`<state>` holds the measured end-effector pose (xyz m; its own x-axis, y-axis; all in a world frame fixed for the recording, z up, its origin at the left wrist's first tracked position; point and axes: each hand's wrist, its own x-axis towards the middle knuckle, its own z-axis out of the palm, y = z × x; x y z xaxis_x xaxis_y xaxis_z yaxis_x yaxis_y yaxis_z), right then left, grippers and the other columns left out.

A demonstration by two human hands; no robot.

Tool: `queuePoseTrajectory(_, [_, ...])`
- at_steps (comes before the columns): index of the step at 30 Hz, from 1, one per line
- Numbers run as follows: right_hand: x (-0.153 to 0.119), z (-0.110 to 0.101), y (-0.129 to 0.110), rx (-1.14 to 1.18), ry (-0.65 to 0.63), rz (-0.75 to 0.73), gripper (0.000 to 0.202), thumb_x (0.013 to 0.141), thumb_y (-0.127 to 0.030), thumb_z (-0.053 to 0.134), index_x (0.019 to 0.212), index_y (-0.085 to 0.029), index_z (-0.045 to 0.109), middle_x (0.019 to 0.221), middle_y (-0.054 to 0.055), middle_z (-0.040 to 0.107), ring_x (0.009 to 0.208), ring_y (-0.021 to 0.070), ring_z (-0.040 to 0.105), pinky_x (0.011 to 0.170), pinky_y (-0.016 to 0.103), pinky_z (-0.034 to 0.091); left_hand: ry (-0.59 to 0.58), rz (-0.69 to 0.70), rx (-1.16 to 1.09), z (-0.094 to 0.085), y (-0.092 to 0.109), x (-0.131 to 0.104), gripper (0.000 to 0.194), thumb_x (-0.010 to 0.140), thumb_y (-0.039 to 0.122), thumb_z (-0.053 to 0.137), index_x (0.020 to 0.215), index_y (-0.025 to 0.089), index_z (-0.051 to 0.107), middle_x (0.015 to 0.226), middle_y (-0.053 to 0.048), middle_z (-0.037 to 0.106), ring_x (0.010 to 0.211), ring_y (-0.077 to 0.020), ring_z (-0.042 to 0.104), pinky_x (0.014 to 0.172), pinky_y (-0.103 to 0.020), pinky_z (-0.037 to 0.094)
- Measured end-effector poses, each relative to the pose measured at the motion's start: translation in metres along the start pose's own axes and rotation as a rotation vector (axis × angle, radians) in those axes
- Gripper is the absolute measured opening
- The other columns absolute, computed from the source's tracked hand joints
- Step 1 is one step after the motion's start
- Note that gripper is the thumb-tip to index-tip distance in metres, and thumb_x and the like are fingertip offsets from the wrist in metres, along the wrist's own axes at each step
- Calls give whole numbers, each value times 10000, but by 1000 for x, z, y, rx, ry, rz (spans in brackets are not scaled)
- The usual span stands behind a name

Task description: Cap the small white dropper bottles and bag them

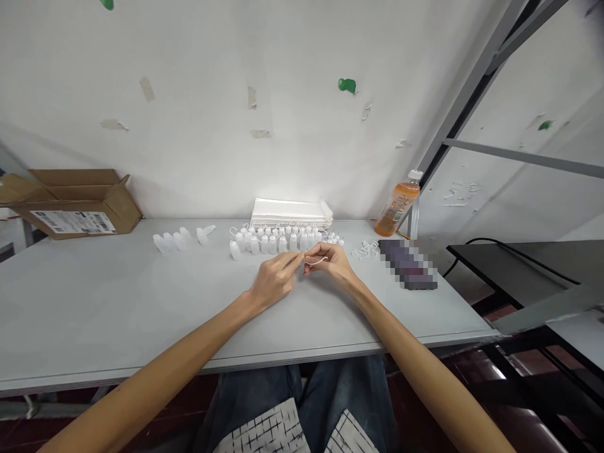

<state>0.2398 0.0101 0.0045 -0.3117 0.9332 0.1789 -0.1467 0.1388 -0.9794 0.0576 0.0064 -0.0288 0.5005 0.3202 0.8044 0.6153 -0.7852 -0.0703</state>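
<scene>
My right hand (329,259) is closed in a pinch on a thin white strip (317,262), which curves out below its fingers. Against its fingertips, my left hand (277,277) has its fingers pressed together; whatever they grip is hidden. Just beyond both hands stand rows of small white squeeze bottles (274,244), several with thin loops at their tops. One small white bottle (234,250) stands at the front left of the group. Right of my right hand lies a pile of curly white strips (365,250).
On the left are several loose white bottles (172,241) and an open cardboard box (78,211). A stack of white envelopes or sheets (291,212) lies against the wall. An orange drink bottle (400,204) and a blurred dark flat item (408,264) are at the right of the table (141,308).
</scene>
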Motion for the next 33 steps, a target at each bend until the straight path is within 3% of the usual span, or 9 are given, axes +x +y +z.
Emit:
queuePoseTrajectory(3, [0,0,-2,-4,-6,-25,301,644,-377,825,706,-145,645,630,5,652,569,155,649,612,344,587,15,-13,0,-2,3,3,336,892,34,427,1163,126,604,985,-90,706,838,-171,673,665,-255,537])
queuePoseTrajectory(9, [0,-4,-4,-15,0,-100,273,682,-370,808,787,-153,680,703,17,674,642,169,681,687,359,596,-59,-352,-236,-7,6,13,292,907,169,531,1181,183,629,1029,-63,665,681,-115,603,626,-244,513])
queuePoseTrajectory(12, [1,-6,-1,-17,-4,-105,281,673,-366,816,814,-157,694,722,19,683,664,173,689,717,368,597,-138,-430,-333,-7,3,13,290,913,223,547,1185,165,629,952,-51,663,617,-109,561,604,-253,504])
queuePoseTrajectory(21, [0,-8,-2,-96,-47,-58,342,694,-394,795,906,-147,691,751,47,709,686,196,704,697,375,600,-150,-322,-272,-6,2,6,275,960,199,453,1189,182,605,934,-60,640,708,-137,585,626,-254,462])
queuePoseTrajectory(25, [-1,-6,-5,-69,-85,-16,357,695,-408,791,912,-149,673,757,52,715,709,210,713,653,353,599,-98,-279,-244,-5,4,5,269,965,185,440,1173,170,610,917,-64,638,724,-138,588,632,-246,467])
queuePoseTrajectory(33, [-2,-6,-3,-24,-67,18,338,643,-381,833,809,-126,684,714,57,720,686,197,706,734,380,587,10,-119,-170,-1,0,0,342,940,83,401,1166,182,637,939,-79,659,798,-147,612,673,-254,503])
